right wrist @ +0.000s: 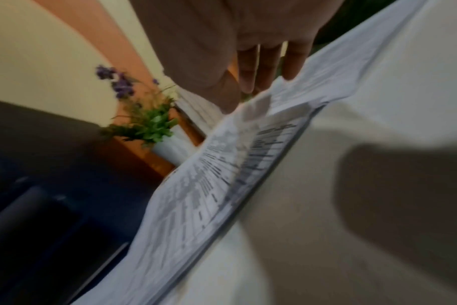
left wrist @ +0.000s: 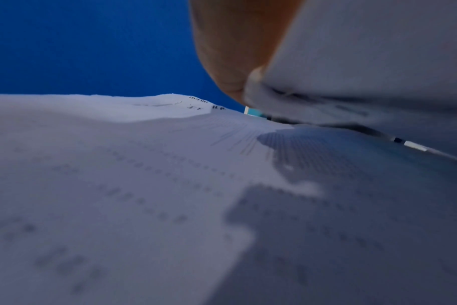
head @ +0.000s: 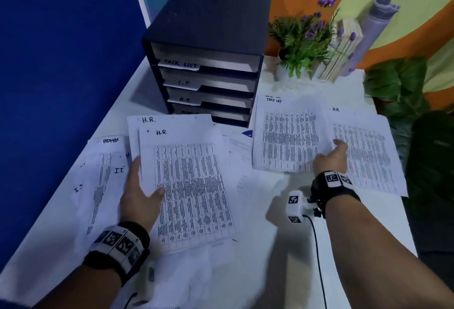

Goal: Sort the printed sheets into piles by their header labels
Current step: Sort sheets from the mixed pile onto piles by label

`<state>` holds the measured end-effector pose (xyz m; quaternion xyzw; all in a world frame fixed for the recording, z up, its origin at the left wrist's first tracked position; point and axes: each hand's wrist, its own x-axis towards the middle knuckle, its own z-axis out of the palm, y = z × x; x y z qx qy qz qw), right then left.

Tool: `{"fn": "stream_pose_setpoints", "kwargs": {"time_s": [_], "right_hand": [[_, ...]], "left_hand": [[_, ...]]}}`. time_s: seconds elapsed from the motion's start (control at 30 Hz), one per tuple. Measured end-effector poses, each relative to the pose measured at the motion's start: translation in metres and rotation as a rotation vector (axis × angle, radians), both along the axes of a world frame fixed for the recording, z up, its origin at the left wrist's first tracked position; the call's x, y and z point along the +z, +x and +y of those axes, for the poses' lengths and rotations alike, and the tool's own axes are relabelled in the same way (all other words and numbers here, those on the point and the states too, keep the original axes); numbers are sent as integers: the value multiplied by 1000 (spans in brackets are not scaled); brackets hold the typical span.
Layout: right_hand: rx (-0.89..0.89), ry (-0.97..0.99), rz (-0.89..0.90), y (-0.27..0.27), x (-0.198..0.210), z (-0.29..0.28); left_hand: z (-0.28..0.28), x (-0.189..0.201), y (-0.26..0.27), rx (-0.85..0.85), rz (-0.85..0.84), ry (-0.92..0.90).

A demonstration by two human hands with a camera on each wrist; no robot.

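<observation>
Two hands are busy with paper on the white counter [head: 275, 247]. The left hand [head: 140, 195] grips the left edge of a sheet headed H.R. [head: 186, 186], thumb on top of the print and the fingers tucked under the edge; the left wrist view shows that sheet [left wrist: 378, 51] bent up against the thumb. A second H.R. sheet [head: 169, 122] sits right behind it, poking out at 12 o'clock.

At 9 o'clock from the left hand there's a loose overlapping spread: an ADMIN sheet [head: 110, 144] plus a couple of I.T. sheets [head: 115, 176].

The right hand [head: 335, 155] is over at 3 o'clock. Its fingers [right wrist: 270, 62] are fairly straight and close together, reaching in where the Task List sheet [head: 287, 134] overlaps another H.R. sheet [head: 368, 151] to its right. The thumb looks like it's on the raised paper edge, but I cannot tell if it's really pinching anything, since the wrist view is blurry.

At 12 o'clock stands a dark tray organizer [head: 208, 46] with shelf tabs reading Task List, I.T. and H.R.; the lowest tab is hidden. A potted purple-flower plant [head: 304, 43] stands just right of it.
</observation>
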<state>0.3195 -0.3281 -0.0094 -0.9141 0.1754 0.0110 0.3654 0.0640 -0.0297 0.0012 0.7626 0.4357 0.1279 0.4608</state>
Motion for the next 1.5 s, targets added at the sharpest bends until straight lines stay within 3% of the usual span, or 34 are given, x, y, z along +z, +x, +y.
{"fn": "stream_pose_setpoints", "kwargs": {"time_s": [0.1,0.17,0.23,0.3,0.47,0.57,0.73,0.9,1.07,1.23,1.37,1.5], "right_hand": [[145,-206,-10,-6,6,17],[331,15,19,-26,13,36],[483,340,249,-60,19,58],[579,381,381,-91,15,73],[458,294,204,-128,0,81],[411,259,177,-135,-7,79],[410,208,166,-144,-12,87],[408,146,139,-151,-11,97],[443,200,150,-159,-6,101],[487,334,117,-162,9,98],[419,449,55,-157,27,85],[344,398,102,-146,35,58]], "left_hand": [[-5,8,2,32,-74,-35],[-7,11,5,30,-69,-58],[-5,7,7,7,-44,-103],[-5,4,7,-10,-50,-172],[-1,2,-7,-12,-53,-216],[11,-1,-24,-109,14,-167],[24,-7,-41,-210,80,-238],[28,-12,-51,-217,191,-235],[28,-13,-54,-176,122,-313],[3,13,-40,-176,59,-406],[-22,28,-18,-323,27,-235],[-46,42,9,-369,-67,-156]]}}
